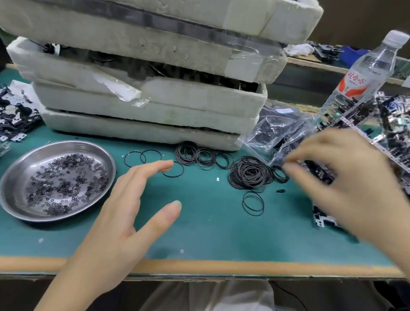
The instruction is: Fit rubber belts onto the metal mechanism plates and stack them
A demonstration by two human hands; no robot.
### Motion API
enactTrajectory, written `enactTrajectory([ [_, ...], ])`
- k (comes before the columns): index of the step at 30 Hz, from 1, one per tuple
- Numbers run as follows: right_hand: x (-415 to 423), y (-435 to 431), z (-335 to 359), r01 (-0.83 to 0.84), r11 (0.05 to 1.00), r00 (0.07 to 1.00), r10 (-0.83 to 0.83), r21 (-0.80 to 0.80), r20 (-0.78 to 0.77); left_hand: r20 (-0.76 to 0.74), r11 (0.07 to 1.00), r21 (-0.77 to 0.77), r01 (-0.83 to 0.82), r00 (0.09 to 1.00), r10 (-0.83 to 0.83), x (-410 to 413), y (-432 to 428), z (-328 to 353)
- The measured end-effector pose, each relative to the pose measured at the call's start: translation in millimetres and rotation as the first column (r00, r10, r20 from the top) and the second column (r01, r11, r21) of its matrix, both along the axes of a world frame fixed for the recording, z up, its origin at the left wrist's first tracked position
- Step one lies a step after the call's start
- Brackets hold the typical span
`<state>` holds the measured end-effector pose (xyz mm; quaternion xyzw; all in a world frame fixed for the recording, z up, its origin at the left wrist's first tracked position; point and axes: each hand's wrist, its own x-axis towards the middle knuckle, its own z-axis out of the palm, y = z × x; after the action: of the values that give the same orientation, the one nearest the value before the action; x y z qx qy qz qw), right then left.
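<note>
Grip unclear: right hand point(349, 177) over blurred plate point(314, 171).

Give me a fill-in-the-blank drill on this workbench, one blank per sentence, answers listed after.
1. The water bottle has a ____ cap.
2. The left hand has straight fingers and holds ____.
3. The metal dish of washers lies to the ____ of the left hand.
4. The rubber belts lie in ____ of the stacked foam trays.

Missing words: white; nothing; left; front.
</note>
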<state>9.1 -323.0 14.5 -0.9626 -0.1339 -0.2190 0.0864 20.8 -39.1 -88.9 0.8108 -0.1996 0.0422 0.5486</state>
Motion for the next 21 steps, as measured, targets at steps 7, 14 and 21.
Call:
enactTrajectory([
  [7, -7, 33, -58, -0.026, 0.833, 0.97, -0.111, -0.552, -0.214, 0.002, 0.999, 0.044, -0.022, 1.0, 0.022, -3, 1, 1],
  [14, -9, 32, -66, 0.042, 0.884, 0.998, -0.016, -0.465, 0.06, 0.002, 0.999, 0.049, -0.018, 1.0, 0.018, -3, 0, 4],
  [21, 1, 37, -66, 0.051, 0.995, 0.963, -0.028, -0.081, 0.267, 0.001, 0.998, 0.062, -0.026, 1.0, 0.026, -4, 0, 5],
])
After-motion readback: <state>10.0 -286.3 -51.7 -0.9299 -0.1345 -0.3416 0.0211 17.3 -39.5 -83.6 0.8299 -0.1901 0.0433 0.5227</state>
